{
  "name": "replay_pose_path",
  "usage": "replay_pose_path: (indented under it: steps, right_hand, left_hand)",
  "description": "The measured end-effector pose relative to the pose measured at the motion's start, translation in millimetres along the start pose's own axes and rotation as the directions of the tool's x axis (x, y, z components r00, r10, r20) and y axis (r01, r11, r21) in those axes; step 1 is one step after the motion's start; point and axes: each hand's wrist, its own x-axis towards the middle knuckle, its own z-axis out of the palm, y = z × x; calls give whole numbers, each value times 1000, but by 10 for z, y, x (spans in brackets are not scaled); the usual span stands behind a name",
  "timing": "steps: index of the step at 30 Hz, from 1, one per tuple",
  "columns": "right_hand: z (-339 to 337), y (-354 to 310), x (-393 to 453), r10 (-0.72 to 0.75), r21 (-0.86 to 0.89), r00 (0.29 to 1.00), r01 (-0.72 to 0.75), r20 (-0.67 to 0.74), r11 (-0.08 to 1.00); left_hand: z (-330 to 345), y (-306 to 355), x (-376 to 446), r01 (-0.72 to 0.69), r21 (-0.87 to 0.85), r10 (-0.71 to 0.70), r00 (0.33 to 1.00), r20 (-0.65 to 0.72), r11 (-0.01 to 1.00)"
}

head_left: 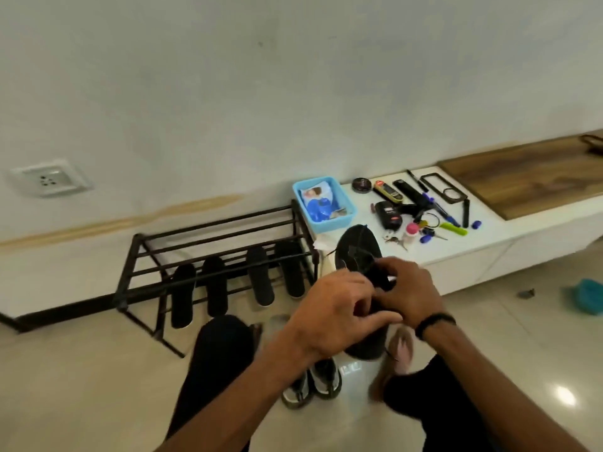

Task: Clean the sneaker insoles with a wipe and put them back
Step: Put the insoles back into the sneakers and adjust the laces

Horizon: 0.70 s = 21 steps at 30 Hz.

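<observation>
Head-worn view — forward, downward, close

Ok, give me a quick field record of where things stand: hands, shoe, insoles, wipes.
left hand: fingers curled at the black sneaker, grip detail blurred
right hand: fingers curled on the same sneaker's top, where the laces show
black sneaker: held up in front of the white ledge
insoles: four dark ones leaning upright on the black shoe rack
wipes pack: in the blue basket on the ledge
second pair of sneakers: on the floor between the knees
</observation>
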Motion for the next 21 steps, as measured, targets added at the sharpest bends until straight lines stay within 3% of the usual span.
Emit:
replay_pose_path:
  steps: [2, 5, 9, 12, 14, 17, 19, 21]
  right_hand:
    - [74, 278, 60, 77, -4, 996, -78, -51, 997]
    - [246, 615, 220, 161, -12, 973, -165, -166, 986]
    - [359, 868, 588, 164, -49, 959, -180, -230, 982]
    - [373, 887, 857, 122, -49, 966, -136, -229, 989]
    - [423, 884, 998, 97, -24, 974, -104, -204, 994]
    - [521, 887, 1121, 106, 100, 980, -90, -169, 991]
    - [541, 919, 1174, 101, 155, 982, -76, -161, 985]
    - [536, 969, 1210, 103, 189, 985, -76, -141, 979]
  left_hand:
    - [204, -196, 158, 151, -117, -161, 984, -81, 982]
    - [559, -713, 396, 291, -129, -306, 946, -108, 948]
    - [1093, -1514, 675, 400, 188, -408, 913, 9, 897]
    - [1252, -1843, 848, 363, 335, -392, 920, 23, 870]
    - [1308, -1936, 893, 336, 281, -342, 939, -27, 899]
    - [1310, -1839, 953, 364, -24, -365, 929, -69, 931]
    - [1312, -1732, 1013, 364, -219, -360, 931, 60, 905]
    - [1326, -1710, 1045, 352, -264, -312, 933, 181, 898]
